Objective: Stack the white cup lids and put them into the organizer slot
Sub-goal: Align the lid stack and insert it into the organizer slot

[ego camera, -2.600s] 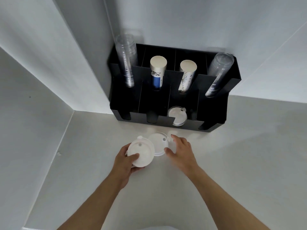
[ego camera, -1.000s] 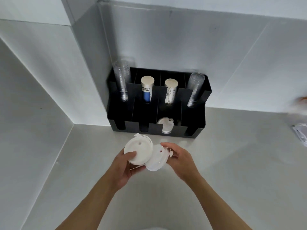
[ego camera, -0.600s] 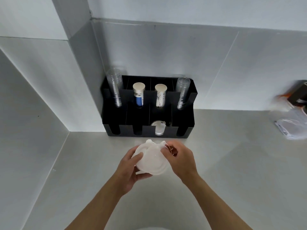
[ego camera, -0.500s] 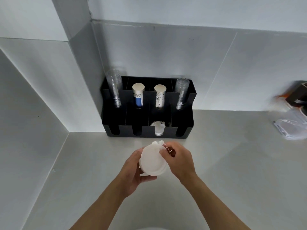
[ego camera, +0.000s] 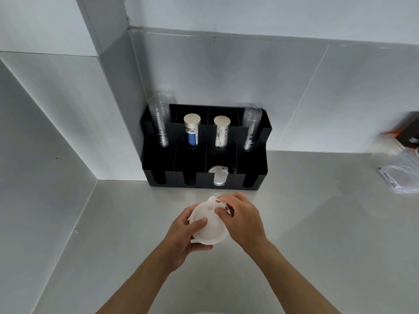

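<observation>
Your left hand [ego camera: 181, 236] cups the lids [ego camera: 207, 225]; your right hand [ego camera: 241, 217] pinches their far rim — misaligned tabs could skew the stack, jamming it at the organizer [ego camera: 258, 177] slot beyond.

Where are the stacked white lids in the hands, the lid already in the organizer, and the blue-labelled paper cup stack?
stacked white lids [ego camera: 209, 225], head view, on the top lid's flat face.
lid in the organizer [ego camera: 218, 176], head view, on its face in the front slot.
blue-labelled paper cup stack [ego camera: 192, 134], head view, on its printed side.

White lids [ego camera: 209, 225], black organizer [ego camera: 204, 181]
</observation>
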